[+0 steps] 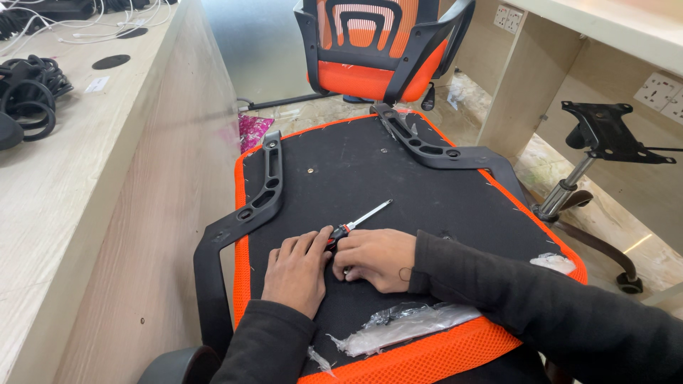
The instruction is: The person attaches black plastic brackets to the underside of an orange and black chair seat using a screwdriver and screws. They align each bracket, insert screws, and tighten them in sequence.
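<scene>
far left: pale wooden counter [64, 213] with coiled black cables [28, 89] near its edge, more white and black cords at the top corner. beside it, flat and upside down: orange chair seat [427, 355], black fabric underside facing up, orange mesh rim showing along the near and left edges. bolted along the left edge: black plastic armrest [245, 213], curving down past the seat's front corner. just right of that, resting palm-down on the black fabric: left hand [297, 270], fingers spread and flat, gripping nothing, fingertips just touching the screwdriver handle. in the middle of the seat: screwdriver [356, 222], red and black handle toward the hands, metal shaft pointing up and to the right, lying on the fabric. right hand [376, 259] curled loosely beside the handle end, thumb and fingers bent around something small underneath; hard to tell whether closed on the handle or only resting against it. dark sleeves on both arms. near the front rim: crumpled clear plastic wrap [398, 323], another white scrap by the right corner. along the right edge of the seat: second black armrest [434, 149], running up toward the back. beyond the seat: upright orange chair [377, 50] with black frame. far right: chair base mechanism [605, 135] on a chrome gas post, lying tilted by the desk panel, wall sockets [658, 92] above.
</scene>
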